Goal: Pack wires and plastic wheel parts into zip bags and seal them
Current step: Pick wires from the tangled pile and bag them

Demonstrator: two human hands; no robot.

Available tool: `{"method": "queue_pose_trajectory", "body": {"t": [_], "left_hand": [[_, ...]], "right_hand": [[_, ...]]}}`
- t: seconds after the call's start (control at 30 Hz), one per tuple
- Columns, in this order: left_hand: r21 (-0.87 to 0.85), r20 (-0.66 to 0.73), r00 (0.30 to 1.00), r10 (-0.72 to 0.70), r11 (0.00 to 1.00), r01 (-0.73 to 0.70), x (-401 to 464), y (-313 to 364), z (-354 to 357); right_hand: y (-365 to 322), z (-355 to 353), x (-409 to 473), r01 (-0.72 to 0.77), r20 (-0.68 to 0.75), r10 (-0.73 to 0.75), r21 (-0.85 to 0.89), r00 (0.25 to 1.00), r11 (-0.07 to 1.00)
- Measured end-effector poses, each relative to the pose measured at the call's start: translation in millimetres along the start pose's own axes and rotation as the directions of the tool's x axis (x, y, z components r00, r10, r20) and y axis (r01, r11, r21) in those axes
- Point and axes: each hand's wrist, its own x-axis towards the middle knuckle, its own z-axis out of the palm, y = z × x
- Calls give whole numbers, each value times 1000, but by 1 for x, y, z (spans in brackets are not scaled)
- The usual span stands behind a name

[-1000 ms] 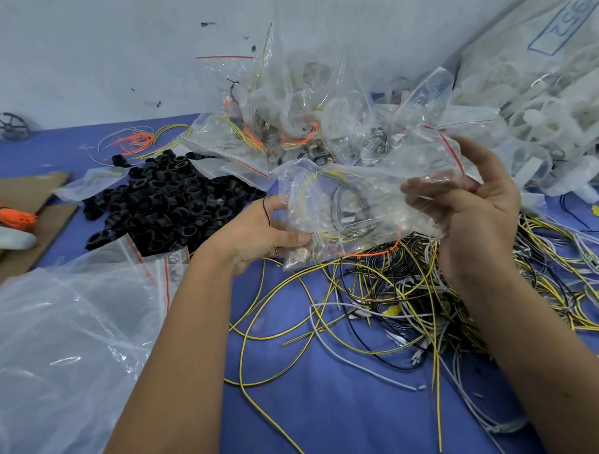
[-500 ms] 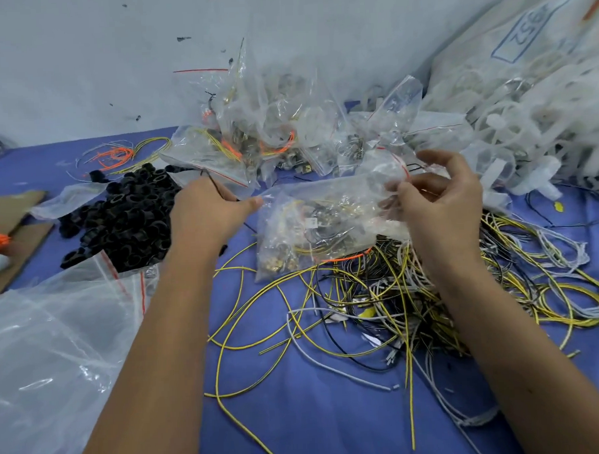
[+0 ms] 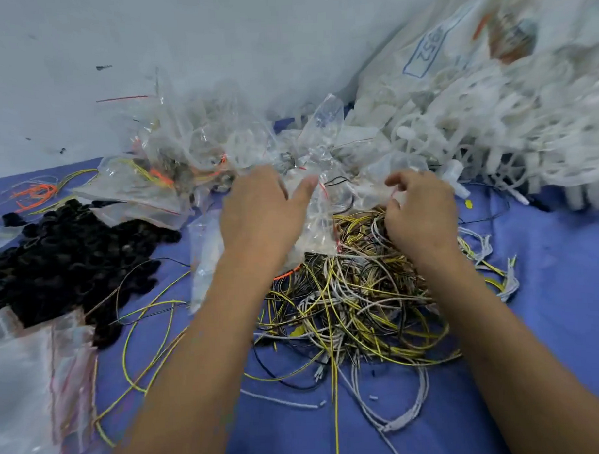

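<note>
On the blue table (image 3: 547, 269), the loose wires (image 3: 354, 292) lie tangled nearest, mid-table. Just beyond, the left hand (image 3: 257, 214) lies spread on a filled zip bag (image 3: 316, 222), while the right hand (image 3: 420, 212) hovers with fingers loosely curled, seemingly pinching nothing, though blur hinders certainty. This looks like setting a packed bag toward the heap of finished bags (image 3: 200, 162) at the far edge; next needs an empty bag, wires, and white wheel parts (image 3: 491, 125) from the far right corner.

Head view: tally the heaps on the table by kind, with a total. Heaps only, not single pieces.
Black wheel parts heap: 1
Main wire tangle: 1
Small orange and yellow wire bunch: 1
White plastic parts heap: 1
Filled zip bags heap: 1
Empty zip bags stack: 1
Total: 6
</note>
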Motion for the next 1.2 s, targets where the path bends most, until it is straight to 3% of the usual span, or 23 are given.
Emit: {"method": "queue_pose_trajectory", "body": {"t": [0.07,0.1,0.17,0.27,0.37,0.43,0.53,0.67,0.77,0.87,0.93,1.03,1.2], "left_hand": [[5,-145,989,24,1000,-23,-7,22,29],[19,-202,979,41,999,-38,-8,29,38],[67,-216,974,64,996,-51,-7,39,51],[83,-111,993,43,996,-34,0,36,61],[-40,-37,999,28,999,-29,1,16,60],[-111,71,997,24,994,-16,-5,3,61],[-163,264,964,16,986,28,-15,-18,58],[-331,531,847,-41,910,252,-21,-41,42],[-448,634,772,-38,796,407,-21,-49,31],[-608,558,827,-65,645,462,-16,-54,27],[-679,436,897,-76,626,383,-12,-57,29],[-712,286,956,-63,653,256,-8,-62,30],[-687,124,990,-62,714,131,-5,-67,28]], "right_hand": [[9,6,6,-51,40,55,-82,998,995],[11,9,7,-98,22,99,-44,995,994],[14,14,8,-226,-18,233,176,972,958],[20,18,11,-370,-63,447,463,892,805],[27,18,15,-348,5,366,321,930,881],[27,19,14,-250,140,229,161,963,955],[24,19,13,-178,211,154,102,965,979],[25,19,11,-246,191,232,52,954,968],[22,15,8,-233,18,232,29,973,972],[14,5,4,-40,-268,73,129,961,991],[1,-1,-2,106,-365,4,280,931,954],[-22,-4,-17,199,-408,32,511,913,836],[-38,-11,-30,422,-620,-106,389,777,819]]}}
